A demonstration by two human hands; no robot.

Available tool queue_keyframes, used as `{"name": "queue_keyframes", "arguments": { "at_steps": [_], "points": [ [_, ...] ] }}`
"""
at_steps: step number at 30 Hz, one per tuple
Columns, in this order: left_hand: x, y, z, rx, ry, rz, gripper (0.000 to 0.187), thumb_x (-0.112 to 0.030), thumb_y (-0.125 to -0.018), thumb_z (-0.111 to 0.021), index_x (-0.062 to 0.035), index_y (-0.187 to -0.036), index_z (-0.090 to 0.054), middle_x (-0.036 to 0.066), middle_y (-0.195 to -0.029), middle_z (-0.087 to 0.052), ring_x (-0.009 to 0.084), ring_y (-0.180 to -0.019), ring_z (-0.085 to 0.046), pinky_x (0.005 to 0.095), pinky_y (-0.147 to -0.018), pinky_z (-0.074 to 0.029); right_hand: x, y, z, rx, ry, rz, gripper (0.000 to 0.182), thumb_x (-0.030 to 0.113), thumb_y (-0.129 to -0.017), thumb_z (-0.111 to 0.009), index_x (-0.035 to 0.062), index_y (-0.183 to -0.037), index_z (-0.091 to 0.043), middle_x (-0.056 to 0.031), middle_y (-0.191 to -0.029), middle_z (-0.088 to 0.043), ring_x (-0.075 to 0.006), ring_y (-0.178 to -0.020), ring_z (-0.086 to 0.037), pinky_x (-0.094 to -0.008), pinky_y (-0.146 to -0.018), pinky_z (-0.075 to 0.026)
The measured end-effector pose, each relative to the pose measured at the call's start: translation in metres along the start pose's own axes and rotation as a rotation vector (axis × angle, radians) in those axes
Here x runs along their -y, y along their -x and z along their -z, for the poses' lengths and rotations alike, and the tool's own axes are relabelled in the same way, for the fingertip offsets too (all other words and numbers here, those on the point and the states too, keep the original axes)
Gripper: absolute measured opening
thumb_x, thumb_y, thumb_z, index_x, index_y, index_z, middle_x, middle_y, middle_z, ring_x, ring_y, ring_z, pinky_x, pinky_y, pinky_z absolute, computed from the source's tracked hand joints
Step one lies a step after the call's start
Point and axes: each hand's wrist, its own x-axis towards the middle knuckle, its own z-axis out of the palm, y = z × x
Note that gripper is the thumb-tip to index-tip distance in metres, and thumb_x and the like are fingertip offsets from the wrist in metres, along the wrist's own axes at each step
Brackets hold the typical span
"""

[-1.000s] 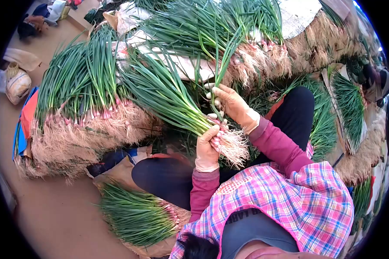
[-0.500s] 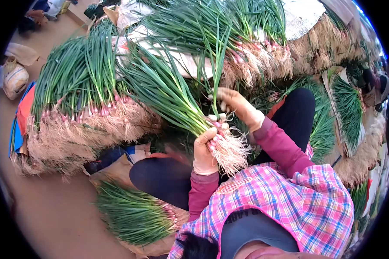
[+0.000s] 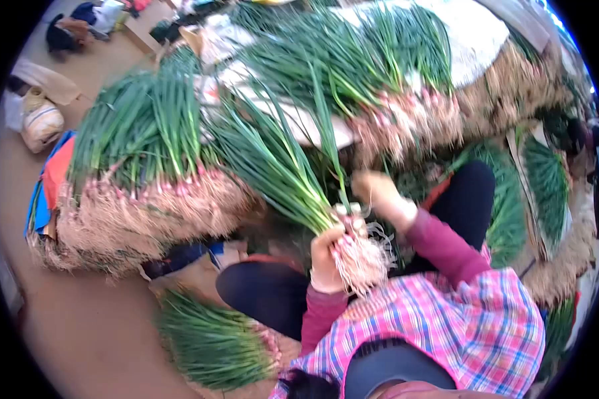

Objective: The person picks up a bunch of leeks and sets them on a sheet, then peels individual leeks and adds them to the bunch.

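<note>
My left hand (image 3: 327,259), in a pale glove, is wrapped round a bunch of spring onions (image 3: 289,189) just above the bulbs. The long green leaves point up and left, and a tuft of pale roots (image 3: 365,265) hangs below the fist. White and pink bulbs show at the bunch's right edge, where one stalk stands more upright than the others. Close to the right of that stalk is my right hand (image 3: 383,198), its fingers smeared by motion, so I cannot tell what they grip.
Rows of spring onions (image 3: 140,133) with matted roots lie ahead on the left, and more (image 3: 399,60) lie on white sacking (image 3: 482,30) behind. A smaller pile (image 3: 216,339) rests on the floor by my left knee (image 3: 259,289). Further bunches (image 3: 546,179) lie at the right.
My right hand has moved from the upright stalk's base to just right of it and blurred. The stalk now sits lower against the bunch. The whole view has shifted slightly.
</note>
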Motion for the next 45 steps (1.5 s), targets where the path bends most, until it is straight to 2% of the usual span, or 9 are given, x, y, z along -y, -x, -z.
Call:
{"name": "queue_keyframes", "arguments": {
  "at_steps": [9, 13, 17, 19, 21, 25, 30, 35, 45],
  "points": [
    [0.006, -0.003, 0.018, -0.125, -0.200, -0.002, 0.035, -0.005, -0.079, -0.059, 0.0019, -0.113, -0.053, 0.017, -0.093, -0.063, 0.0240, -0.083, -0.061, 0.0371, -0.080, -0.052, 0.031, -0.008, 0.057, 0.140, -0.342, 0.293, 0.016, 0.015, -0.087, -0.069, 0.0030, -0.098, -0.069, -0.0067, -0.081, -0.064, -0.0154, -0.071, -0.061, -0.0298, -0.066, -0.050],
    [-0.001, -0.002, 0.024, -0.004, -0.026, 0.103, 0.036, -0.001, -0.078, -0.061, -0.0014, -0.113, -0.054, 0.023, -0.117, -0.059, 0.0257, -0.084, -0.062, 0.0362, -0.082, -0.052, 0.005, -0.001, 0.053, 0.072, -1.671, -0.108, 0.015, 0.018, -0.092, -0.065, 0.0037, -0.094, -0.064, 0.0016, -0.078, -0.061, -0.0091, -0.069, -0.059, -0.0251, -0.067, -0.049],
    [-0.001, -0.002, 0.014, -0.056, -0.157, 0.031, 0.038, -0.003, -0.078, -0.059, -0.0043, -0.116, -0.053, 0.018, -0.128, -0.055, 0.0177, -0.088, -0.055, 0.0301, -0.075, -0.050, 0.007, 0.009, 0.078, 0.002, -1.515, -0.071, 0.014, 0.018, -0.093, -0.064, 0.0042, -0.094, -0.064, 0.0014, -0.080, -0.062, -0.0076, -0.068, -0.058, -0.0232, -0.066, -0.048],
    [0.002, 0.000, 0.009, 0.322, 0.054, -0.194, 0.042, -0.004, -0.077, -0.059, -0.0048, -0.118, -0.053, 0.017, -0.137, -0.048, 0.0168, -0.088, -0.054, 0.0292, -0.077, -0.050, -0.014, 0.020, 0.077, 0.388, -0.665, -0.199, 0.017, 0.016, -0.091, -0.065, 0.0024, -0.101, -0.067, -0.0047, -0.078, -0.069, -0.0121, -0.067, -0.064, -0.0278, -0.059, -0.052],
    [-0.003, 0.002, 0.008, 0.353, 0.034, -0.281, 0.062, -0.006, -0.077, -0.060, -0.0065, -0.137, -0.044, 0.015, -0.141, -0.043, 0.0160, -0.088, -0.052, 0.0290, -0.080, -0.048, -0.026, 0.021, 0.074, 0.102, 0.027, 0.159, 0.019, 0.016, -0.089, -0.067, 0.0049, -0.105, -0.069, -0.0101, -0.088, -0.073, -0.0172, -0.075, -0.069, -0.0311, -0.065, -0.055],
    [-0.001, -0.006, 0.012, 0.251, 0.008, -0.196, 0.075, -0.006, -0.080, -0.059, -0.0051, -0.148, -0.027, 0.012, -0.123, -0.050, 0.0165, -0.093, -0.051, 0.0298, -0.083, -0.048, -0.045, -0.051, 0.167, -0.660, 0.344, -0.233, 0.026, 0.027, -0.089, -0.066, 0.0070, -0.104, -0.070, -0.0120, -0.096, -0.071, -0.0225, -0.088, -0.067, -0.0366, -0.081, -0.052],
    [0.017, -0.020, 0.021, 0.158, 0.006, -0.113, 0.044, -0.005, -0.081, -0.065, -0.0002, -0.123, -0.051, 0.011, -0.110, -0.054, 0.0211, -0.096, -0.052, 0.0346, -0.086, -0.047, -0.077, -0.088, 0.166, -0.298, 0.320, -0.305, 0.030, 0.031, -0.088, -0.068, 0.0062, -0.104, -0.069, -0.0113, -0.090, -0.070, -0.0205, -0.078, -0.066, -0.0360, -0.070, -0.051],
    [0.027, -0.025, 0.008, -0.098, -0.169, -0.196, 0.029, -0.003, -0.084, -0.059, -0.0010, -0.113, -0.054, 0.014, -0.099, -0.061, 0.0146, -0.077, -0.060, 0.0312, -0.072, -0.053, 0.012, -0.004, 0.097, -0.332, -1.018, -0.472, 0.022, 0.013, -0.082, -0.076, 0.0064, -0.102, -0.071, -0.0025, -0.090, -0.069, -0.0126, -0.076, -0.063, -0.0280, -0.071, -0.051],
    [0.028, -0.019, 0.030, -0.249, -0.401, -0.051, 0.029, -0.001, -0.080, -0.065, -0.0016, -0.108, -0.056, 0.010, -0.093, -0.063, 0.0179, -0.076, -0.062, 0.0313, -0.077, -0.052, 0.030, -0.009, 0.005, -0.173, -1.166, -0.362, 0.014, 0.015, -0.089, -0.069, 0.0048, -0.081, -0.063, 0.0016, -0.066, -0.060, -0.0044, -0.056, -0.052, -0.0220, -0.053, -0.043]
  ]
}}
